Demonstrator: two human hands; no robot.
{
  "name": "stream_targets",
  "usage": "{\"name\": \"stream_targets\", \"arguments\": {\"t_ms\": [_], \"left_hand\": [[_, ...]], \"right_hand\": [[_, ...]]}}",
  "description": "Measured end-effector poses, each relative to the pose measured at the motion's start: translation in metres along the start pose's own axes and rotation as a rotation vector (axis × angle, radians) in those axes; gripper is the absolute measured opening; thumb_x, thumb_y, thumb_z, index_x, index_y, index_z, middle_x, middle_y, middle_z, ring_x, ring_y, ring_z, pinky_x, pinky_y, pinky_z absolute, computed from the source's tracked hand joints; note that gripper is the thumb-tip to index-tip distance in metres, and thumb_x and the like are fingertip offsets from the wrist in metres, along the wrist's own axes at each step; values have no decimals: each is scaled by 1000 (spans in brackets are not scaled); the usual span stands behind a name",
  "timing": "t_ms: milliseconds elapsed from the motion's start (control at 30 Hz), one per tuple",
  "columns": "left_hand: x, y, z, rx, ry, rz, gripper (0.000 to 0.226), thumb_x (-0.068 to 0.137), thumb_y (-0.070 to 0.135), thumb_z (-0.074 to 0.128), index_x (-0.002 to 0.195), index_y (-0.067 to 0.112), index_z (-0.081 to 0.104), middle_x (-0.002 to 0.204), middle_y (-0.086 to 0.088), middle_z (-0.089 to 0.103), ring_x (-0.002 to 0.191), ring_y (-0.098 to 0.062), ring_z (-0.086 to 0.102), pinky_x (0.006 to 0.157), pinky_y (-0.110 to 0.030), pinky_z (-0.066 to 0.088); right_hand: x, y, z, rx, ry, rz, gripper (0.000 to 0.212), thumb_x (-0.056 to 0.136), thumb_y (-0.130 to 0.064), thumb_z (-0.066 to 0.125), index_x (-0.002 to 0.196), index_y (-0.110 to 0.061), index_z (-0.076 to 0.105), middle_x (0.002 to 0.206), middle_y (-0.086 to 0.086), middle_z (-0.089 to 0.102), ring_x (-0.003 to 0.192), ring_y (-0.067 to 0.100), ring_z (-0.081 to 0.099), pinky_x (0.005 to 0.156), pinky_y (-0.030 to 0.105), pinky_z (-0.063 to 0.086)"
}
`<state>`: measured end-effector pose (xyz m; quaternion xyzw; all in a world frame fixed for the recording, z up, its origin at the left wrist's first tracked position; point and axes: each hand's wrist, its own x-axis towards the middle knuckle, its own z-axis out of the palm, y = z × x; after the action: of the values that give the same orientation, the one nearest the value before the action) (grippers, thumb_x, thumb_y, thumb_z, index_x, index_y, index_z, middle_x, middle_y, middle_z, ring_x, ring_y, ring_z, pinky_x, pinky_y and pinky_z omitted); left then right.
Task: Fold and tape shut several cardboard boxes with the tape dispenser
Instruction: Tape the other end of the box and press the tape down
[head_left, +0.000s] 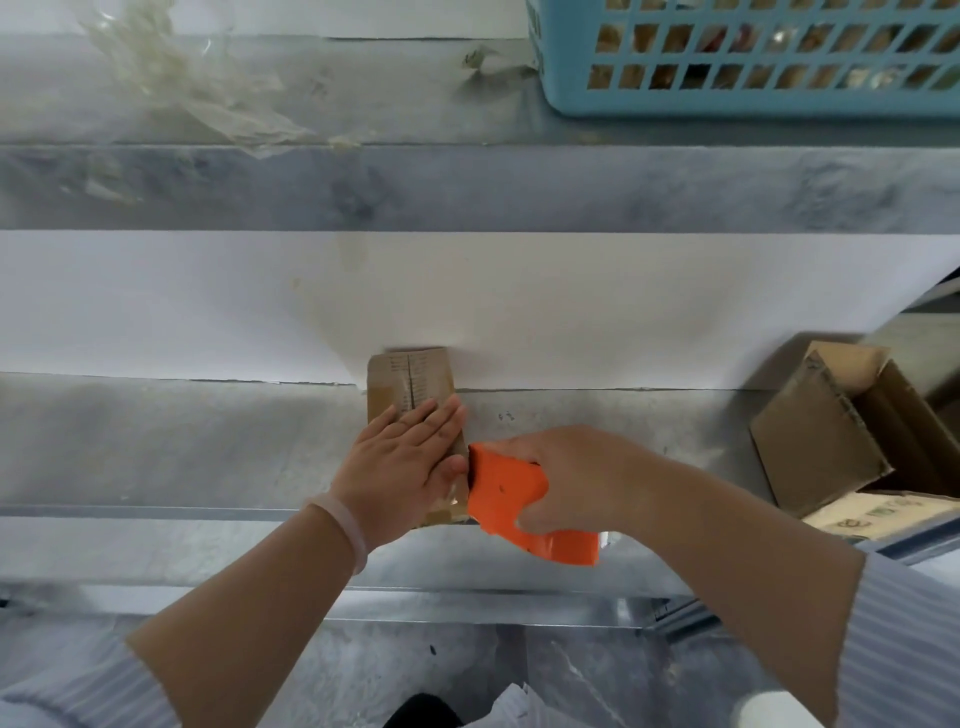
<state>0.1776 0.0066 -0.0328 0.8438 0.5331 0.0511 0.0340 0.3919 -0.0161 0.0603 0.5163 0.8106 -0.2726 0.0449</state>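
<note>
A small brown cardboard box (410, 379) with printed text lies on the grey metal shelf (182, 441), its far end against the white wall. My left hand (402, 462) presses flat on the box top with straight fingers. My right hand (566, 478) grips the orange tape dispenser (514, 499), whose front edge touches the near right part of the box beside my left thumb. A shiny strip of clear tape (452, 499) shows on the box's near end.
An open brown cardboard box (831, 431) stands at the right on the shelf, with a printed box (883, 514) below it. A blue plastic basket (753, 57) sits on the upper shelf at the right. Crumpled clear plastic (197, 88) lies upper left.
</note>
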Motion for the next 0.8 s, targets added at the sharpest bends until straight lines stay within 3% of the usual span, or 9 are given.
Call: {"name": "stream_targets", "arguments": {"t_ms": [133, 267, 433, 533, 600, 700, 800], "left_hand": [[0, 0, -2, -4, -38, -9, 96, 70, 76, -30, 152, 36, -1, 155, 23, -7, 145, 1, -3, 119, -28, -6], [0, -1, 0, 18, -29, 0, 88, 76, 74, -24, 151, 35, -1, 156, 21, -3, 147, -1, 1, 118, -28, -5], [-1, -2, 0, 39, -22, 29, 82, 80, 72, -21, 149, 32, -1, 157, 17, 0, 148, -5, 7, 119, -30, -2], [-1, -3, 0, 34, -20, 34, 82, 80, 72, -22, 149, 32, -2, 157, 17, -1, 148, -5, 7, 119, -31, -2], [-1, -4, 0, 30, -17, 37, 82, 80, 72, -23, 149, 32, -2, 157, 17, -1, 148, -6, 6, 119, -31, -2], [-1, -3, 0, 47, -23, 42, 84, 79, 72, -23, 149, 31, -3, 157, 17, -3, 147, -4, 3, 118, -30, -4], [-1, -2, -2, 43, -7, 37, 85, 83, 72, -16, 151, 29, 9, 156, 16, 6, 147, -7, 13, 118, -31, 1]], "right_hand": [[-7, 21, -2, 20, -3, 24, 75, 78, -43, 73, 141, -57, 34, 127, -13, 59, 99, 9, 54, 82, 26, 45], [-18, 36, -14, -103, 8, 66, 77, 74, -62, 71, 139, -64, 29, 133, -18, 55, 108, 10, 53, 83, 25, 40], [-24, 51, -24, -119, 1, 66, 68, 74, -65, 68, 132, -70, 33, 110, -30, 57, 93, 2, 47, 90, 29, 48], [-32, 59, -27, -74, -18, 78, 62, 73, -65, 70, 121, -78, 33, 80, -42, 46, 81, -4, 50, 83, 25, 47], [-35, 59, -27, -45, -21, 76, 60, 73, -64, 70, 117, -80, 32, 78, -43, 47, 82, -5, 51, 83, 25, 49], [-34, 51, -25, -35, -17, 74, 64, 76, -62, 69, 128, -73, 33, 102, -35, 56, 98, 3, 56, 91, 29, 49], [-22, 33, -17, -127, 14, 89, 66, 80, -61, 64, 138, -62, 32, 133, -21, 54, 116, 12, 54, 93, 30, 45]]}}
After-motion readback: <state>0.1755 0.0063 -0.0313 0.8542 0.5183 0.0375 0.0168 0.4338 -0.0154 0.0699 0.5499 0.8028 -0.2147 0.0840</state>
